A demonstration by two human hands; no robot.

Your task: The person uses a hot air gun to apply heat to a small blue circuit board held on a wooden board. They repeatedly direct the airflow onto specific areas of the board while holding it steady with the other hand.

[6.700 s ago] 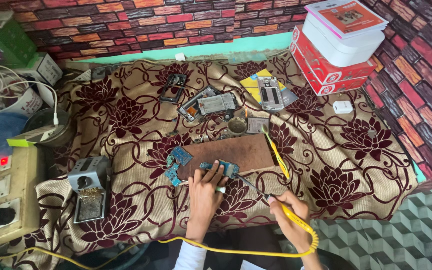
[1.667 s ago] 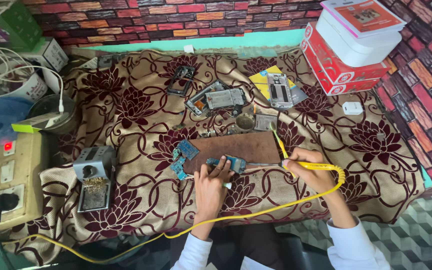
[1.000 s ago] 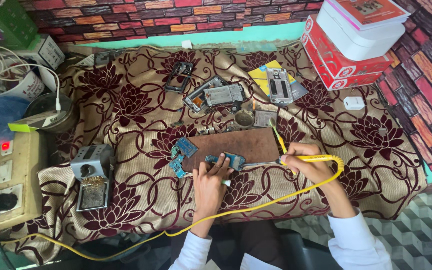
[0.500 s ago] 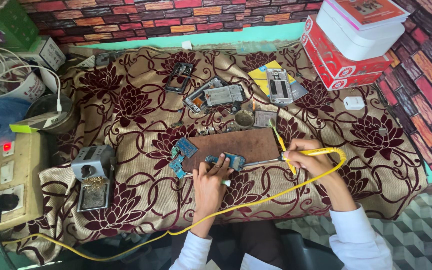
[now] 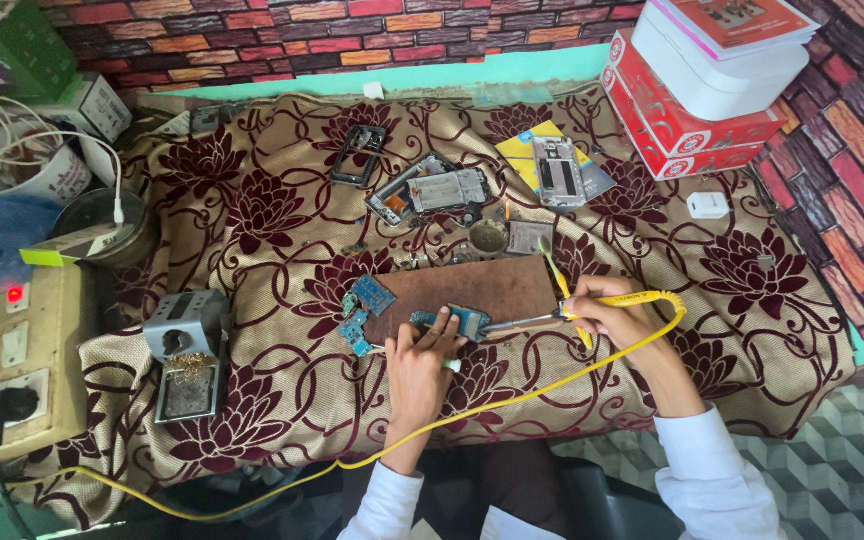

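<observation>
Not much has shifted in the last half second: the right hand (image 5: 620, 318) has stayed put with the soldering iron (image 5: 562, 316), tip still down by the board, though several seconds back that hand was way lower, off the wooden pad.

Going left to right: a beige power box (image 5: 7, 375) with a red light and a black plug sits at the edge of the worktop (image 5: 282, 400), which is covered in a maroon flower-print cloth. Next to it is a grey iron stand (image 5: 184, 352) with brass wool in it. Then two small blue circuit bits (image 5: 364, 310) lie just off the left end of the brown wooden pad (image 5: 472, 288).

The left hand (image 5: 422, 362) is pressed down on a blue circuit board (image 5: 452, 322), fingers pinning it on the pad's near edge. The right hand is closed around the yellow handle of the soldering iron like a pen, metal tip touching the board's right end. Its yellow cord (image 5: 512, 400) loops under both wrists and runs off left.

Further back there's a stripped phone frame (image 5: 430, 190), and far right red boxes (image 5: 687, 125) stacked by the brick wall.
</observation>
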